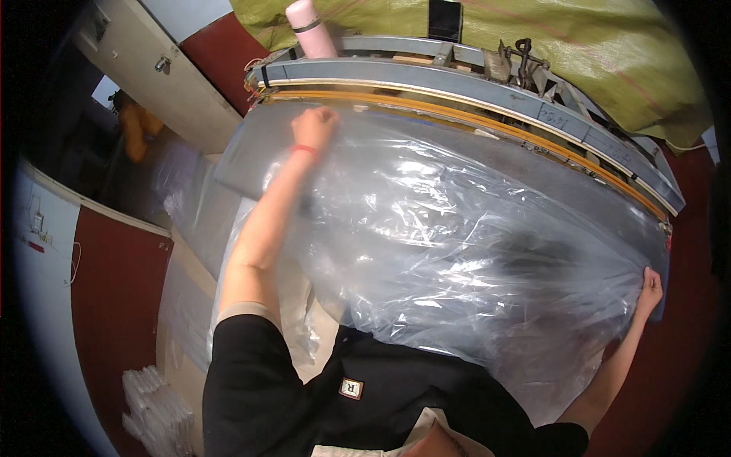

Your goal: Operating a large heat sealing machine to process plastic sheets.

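A wide sheet of clear plastic film [426, 228], wrinkled and shiny, spreads over a dark work table [263, 126] in front of me. My left hand [314, 128], a red band at its wrist, is closed at the film's far left part, close to the orange bar; motion blurs it a little. At the right end of the table my right hand [651, 288] pinches the film's edge, and creases fan out from that grip. Toward me the film hangs down against my black shirt.
A grey metal frame with an orange bar [472, 122] runs along the table's far side. Behind it stand a pink bottle [311, 30] and a metal clamp [524, 61]. Folded plastic stacks [158, 411] lie at lower left. A person in orange [137, 126] is beyond the door.
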{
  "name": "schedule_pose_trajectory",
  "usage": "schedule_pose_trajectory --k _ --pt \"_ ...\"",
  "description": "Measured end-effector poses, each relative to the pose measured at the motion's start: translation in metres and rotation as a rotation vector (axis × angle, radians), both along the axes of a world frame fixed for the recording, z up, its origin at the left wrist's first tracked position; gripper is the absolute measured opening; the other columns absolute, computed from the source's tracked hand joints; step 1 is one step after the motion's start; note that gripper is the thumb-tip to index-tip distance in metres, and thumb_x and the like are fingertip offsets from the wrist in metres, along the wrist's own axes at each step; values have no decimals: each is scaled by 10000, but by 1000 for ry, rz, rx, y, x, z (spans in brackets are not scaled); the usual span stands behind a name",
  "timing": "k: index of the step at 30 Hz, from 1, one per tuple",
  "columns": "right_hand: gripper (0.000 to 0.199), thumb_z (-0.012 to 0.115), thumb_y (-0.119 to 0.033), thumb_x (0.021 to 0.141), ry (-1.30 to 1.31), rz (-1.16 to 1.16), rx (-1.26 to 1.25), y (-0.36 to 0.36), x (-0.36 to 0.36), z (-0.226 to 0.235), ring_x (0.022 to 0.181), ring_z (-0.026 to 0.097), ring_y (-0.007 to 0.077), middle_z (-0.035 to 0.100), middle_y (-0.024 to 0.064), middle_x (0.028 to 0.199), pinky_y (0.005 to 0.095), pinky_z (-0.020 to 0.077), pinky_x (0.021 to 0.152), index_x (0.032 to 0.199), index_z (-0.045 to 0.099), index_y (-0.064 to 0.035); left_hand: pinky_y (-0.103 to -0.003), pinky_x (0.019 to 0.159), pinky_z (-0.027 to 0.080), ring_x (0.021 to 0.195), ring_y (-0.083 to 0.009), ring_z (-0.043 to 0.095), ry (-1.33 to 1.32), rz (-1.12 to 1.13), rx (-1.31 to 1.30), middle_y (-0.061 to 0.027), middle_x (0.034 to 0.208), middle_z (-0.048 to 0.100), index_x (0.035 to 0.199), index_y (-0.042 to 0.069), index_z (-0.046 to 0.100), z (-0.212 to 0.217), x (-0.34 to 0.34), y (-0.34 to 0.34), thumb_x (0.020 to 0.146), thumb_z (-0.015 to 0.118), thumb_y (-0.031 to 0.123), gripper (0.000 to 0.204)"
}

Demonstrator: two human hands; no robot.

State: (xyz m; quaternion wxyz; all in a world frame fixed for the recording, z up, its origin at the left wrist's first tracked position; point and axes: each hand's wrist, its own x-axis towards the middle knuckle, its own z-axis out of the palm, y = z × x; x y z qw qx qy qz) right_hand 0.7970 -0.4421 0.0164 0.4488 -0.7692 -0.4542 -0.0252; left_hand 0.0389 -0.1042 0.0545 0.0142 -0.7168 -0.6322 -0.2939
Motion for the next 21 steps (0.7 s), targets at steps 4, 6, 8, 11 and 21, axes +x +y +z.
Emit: schedule_pose_trajectory --k 4,6,8,11,21 --pt "150 593 -145 793 153 -42 127 -13 7 -3 704 444 64 516 -24 740 180 360 667 780 564 2 -336 637 442 703 -236 589 86 75 61 -82 716 622 796 116 642 -14 16 2 692 629 268 185" --pt "142 600 -139 788 190 -60 155 -22 9 -3 720 459 69 527 -19 763 182 364 683 794 572 -1 -394 746 403 879 -239 551 -46 84 40 -61 873 621 852 128 634 -10 24 -4 693 583 257 211" --pt "143 606 -145 784 260 -114 192 -28 9 -4 749 482 80 542 -9 799 191 373 717 825 584 -9 -393 751 400 904 -235 539 -13 78 -31 -60 898 616 870 119 622 -11 21 -1 696 585 247 219" --pt "151 614 -161 780 289 -135 169 -26 5 4 750 476 76 542 -10 798 192 373 722 827 593 -19 -391 758 400 918 -245 531 94 36 -67 -72 921 607 883 99 599 -8 25 -3 720 568 241 218" --pt "199 560 -212 800 -277 -383 243 96 20 0 789 541 154 594 76 842 279 422 731 846 582 -20 -261 572 399 594 -123 456 -764 54 293 -46 667 501 786 23 495 -6 14 34 812 465 157 140"
